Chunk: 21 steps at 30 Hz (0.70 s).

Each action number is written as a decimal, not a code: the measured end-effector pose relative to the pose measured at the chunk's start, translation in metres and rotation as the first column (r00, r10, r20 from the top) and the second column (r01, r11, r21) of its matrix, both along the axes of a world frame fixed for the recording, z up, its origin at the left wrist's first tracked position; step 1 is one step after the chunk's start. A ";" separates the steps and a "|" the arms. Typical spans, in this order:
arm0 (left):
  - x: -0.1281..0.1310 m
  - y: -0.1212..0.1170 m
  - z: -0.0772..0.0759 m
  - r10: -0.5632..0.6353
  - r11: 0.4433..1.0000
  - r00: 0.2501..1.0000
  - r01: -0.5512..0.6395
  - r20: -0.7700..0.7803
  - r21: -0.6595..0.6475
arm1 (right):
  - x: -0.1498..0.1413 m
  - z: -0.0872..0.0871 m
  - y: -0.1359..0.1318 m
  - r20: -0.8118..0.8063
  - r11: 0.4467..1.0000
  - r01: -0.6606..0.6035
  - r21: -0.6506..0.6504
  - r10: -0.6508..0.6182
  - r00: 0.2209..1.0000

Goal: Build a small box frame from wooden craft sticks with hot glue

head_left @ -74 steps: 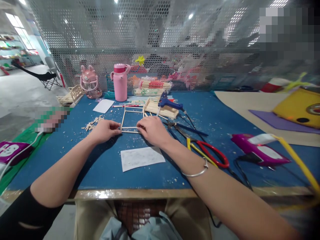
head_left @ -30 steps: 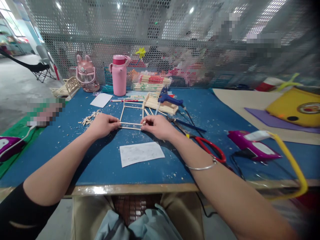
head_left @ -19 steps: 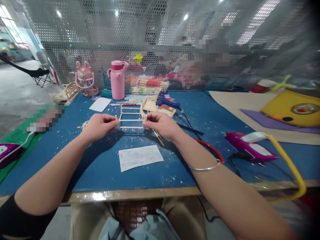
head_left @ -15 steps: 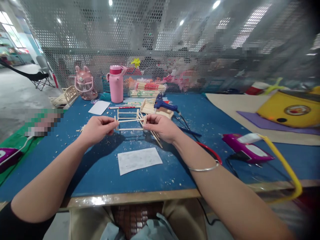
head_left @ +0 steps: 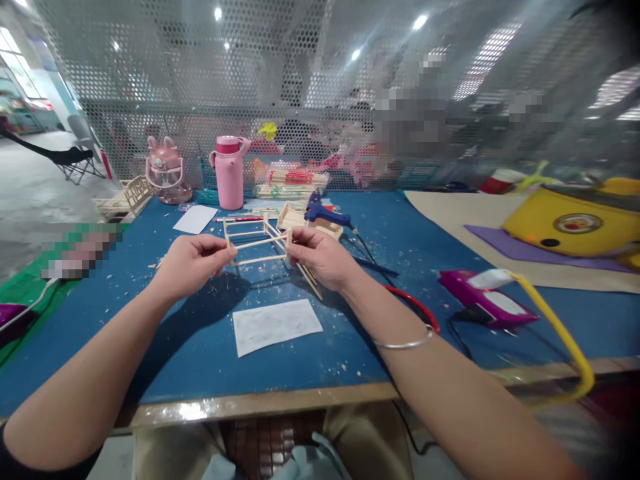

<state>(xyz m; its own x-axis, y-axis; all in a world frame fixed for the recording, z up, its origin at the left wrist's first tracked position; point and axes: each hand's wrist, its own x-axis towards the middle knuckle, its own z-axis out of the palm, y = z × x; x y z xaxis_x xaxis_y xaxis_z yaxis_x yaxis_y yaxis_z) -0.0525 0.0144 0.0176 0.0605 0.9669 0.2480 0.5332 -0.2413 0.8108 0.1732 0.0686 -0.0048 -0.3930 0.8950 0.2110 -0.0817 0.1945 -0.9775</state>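
Between both hands, a box-like frame of thin wooden sticks [head_left: 260,259] is held just above the blue table. My left hand [head_left: 193,265] pinches its near left corner post with thumb and fingers. The near right post is gripped by my right hand [head_left: 319,257]. Some loose sticks [head_left: 310,283] lie under my right hand. Behind the frame are a small wooden stick tray [head_left: 293,215] and a blue glue gun [head_left: 327,212]. A white sheet of paper [head_left: 277,325] lies in front of the hands.
Red-handled pliers [head_left: 415,303] lie partly hidden by my right forearm. A purple device [head_left: 487,300] with a yellow strap sits to the right. A pink bottle [head_left: 230,173], a clear rabbit-eared bottle [head_left: 167,172] and packs of sticks [head_left: 293,180] stand by the mesh wall. A yellow bag [head_left: 575,220] is far right.
Both hands have lifted the frame's near side from the table. The frame has since turned a little, its far end swinging left. The camera view has shifted slightly.
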 end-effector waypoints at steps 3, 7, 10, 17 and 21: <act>-0.001 -0.001 -0.001 -0.025 0.992 0.999 0.029 -0.028 0.126 | 0.000 -0.001 0.000 0.015 1.000 -0.008 -0.006 0.008 1.000; -0.003 0.002 -0.008 -0.071 0.974 0.992 0.092 -0.107 0.209 | -0.001 -0.005 0.002 0.124 0.996 0.047 0.081 -0.057 0.991; -0.002 0.004 -0.014 -0.060 0.974 0.984 0.094 -0.165 0.207 | -0.002 -0.007 0.000 0.265 0.933 0.135 0.333 -0.230 0.936; 0.005 0.006 -0.021 -0.017 0.957 0.978 0.076 -0.208 0.279 | -0.004 -0.002 -0.007 0.502 0.774 -0.069 0.629 -0.336 0.797; 0.008 0.007 -0.025 -0.031 0.951 0.987 0.077 -0.156 0.299 | -0.003 -0.005 -0.006 0.530 0.833 -0.009 0.553 -0.344 0.775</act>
